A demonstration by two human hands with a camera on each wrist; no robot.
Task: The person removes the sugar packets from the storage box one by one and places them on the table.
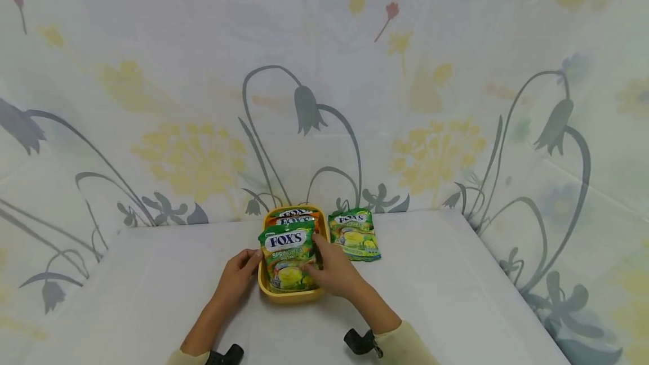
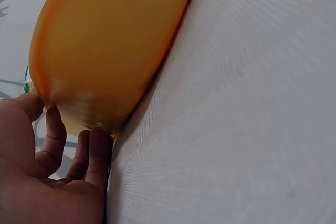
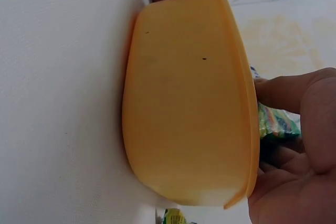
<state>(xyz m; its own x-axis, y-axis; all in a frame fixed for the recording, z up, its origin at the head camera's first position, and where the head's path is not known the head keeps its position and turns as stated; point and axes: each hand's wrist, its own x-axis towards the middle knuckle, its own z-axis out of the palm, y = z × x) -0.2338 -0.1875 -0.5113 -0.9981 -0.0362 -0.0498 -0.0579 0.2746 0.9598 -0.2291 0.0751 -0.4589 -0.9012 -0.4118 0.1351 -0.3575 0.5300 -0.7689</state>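
A yellow plastic tub (image 1: 294, 298) stands on the white table, with orange FOX'S candy packets (image 1: 300, 213) showing at its far end. At the tub's left side, my left hand (image 1: 237, 276) holds the rim between thumb and fingers; in the left wrist view its fingertips touch the tub's outer wall (image 2: 110, 40). My right hand (image 1: 338, 270) grips a green FOX'S candy packet (image 1: 290, 249) by its right side, above the orange ones inside the tub. The tub's wall (image 3: 189, 98) hides much of that packet in the right wrist view.
A second green FOX'S packet (image 1: 354, 235) lies on the table just right of the tub. White cloth covers the table (image 1: 456, 297), and a flower-patterned sheet (image 1: 314, 27) rises behind its far edge.
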